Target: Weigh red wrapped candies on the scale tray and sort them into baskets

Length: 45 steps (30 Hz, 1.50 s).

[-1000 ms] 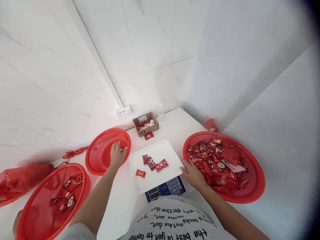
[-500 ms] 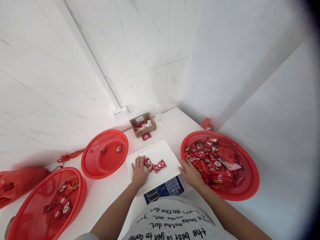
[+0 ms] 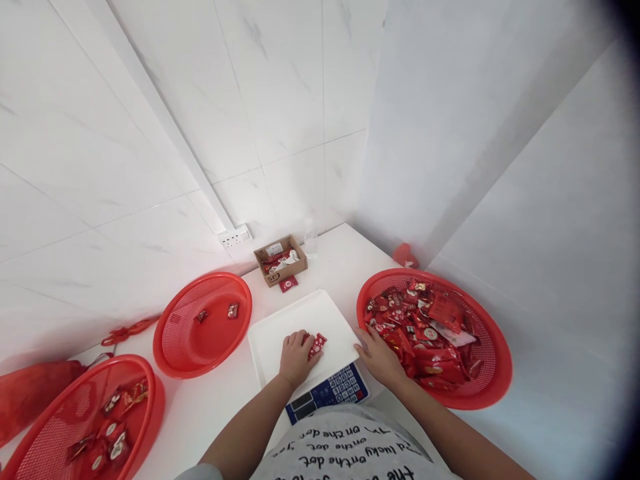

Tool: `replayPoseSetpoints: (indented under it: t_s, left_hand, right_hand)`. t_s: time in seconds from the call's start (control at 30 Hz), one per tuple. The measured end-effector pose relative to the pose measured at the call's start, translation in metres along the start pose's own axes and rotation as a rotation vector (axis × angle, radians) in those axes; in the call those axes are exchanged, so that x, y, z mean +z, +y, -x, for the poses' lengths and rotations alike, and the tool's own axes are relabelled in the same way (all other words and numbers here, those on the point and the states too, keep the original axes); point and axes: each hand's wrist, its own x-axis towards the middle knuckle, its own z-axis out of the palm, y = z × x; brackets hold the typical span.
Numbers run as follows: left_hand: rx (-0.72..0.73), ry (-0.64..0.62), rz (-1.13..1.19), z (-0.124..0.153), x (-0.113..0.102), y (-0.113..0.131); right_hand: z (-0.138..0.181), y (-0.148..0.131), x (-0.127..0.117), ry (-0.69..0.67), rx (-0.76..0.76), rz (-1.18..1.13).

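1. A blue keypad panel (image 3: 330, 392) of a weighing scale is seen nearest the body, at 6 o'clock of the scale's flat white rectangular plastic platform (image 3: 300, 320).
2. The left hand (image 3: 296, 357) is laid on the near part of the platform, its fingers curled loosely over a cluster of small red foil-wrapped sweets (image 3: 316, 344); one wrapper with white dots shows at 2 o'clock of the knuckles. Whether the sweets are gripped or only covered cannot be told.
3. The right hand (image 3: 379, 355) is rested against the platform's right edge at 3 o'clock, fingers slack and part-open, with nothing seen held.
4. Bare platform surface is left open from 9 to 1 o'clock of the left hand.
5. A large round red plastic mesh basket (image 3: 493, 383), heaped with red wrapped sweets, is set just beside the right hand at 3 o'clock; little bare counter is left between its rim and the scale.
6. At 8 o'clock a second red mesh basket (image 3: 150, 390) holding a few sweets is cut by the frame edge.
7. At 10 o'clock a third red mesh basket (image 3: 173, 347) with two sweets is placed, a strip of white counter (image 3: 210, 407) separating it from the scale.
8. At 12 o'clock, near the wall, a small brown cardboard box (image 3: 280, 261) is found.
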Motion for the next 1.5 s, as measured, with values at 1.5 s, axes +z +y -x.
replayPoseSetpoints:
  t_s: [1.5]
  left_hand:
    - [-0.442,0.152,0.327,0.042,-0.062,-0.019]
  right_hand:
    - [-0.065,0.060,-0.033,0.123,0.292,-0.342]
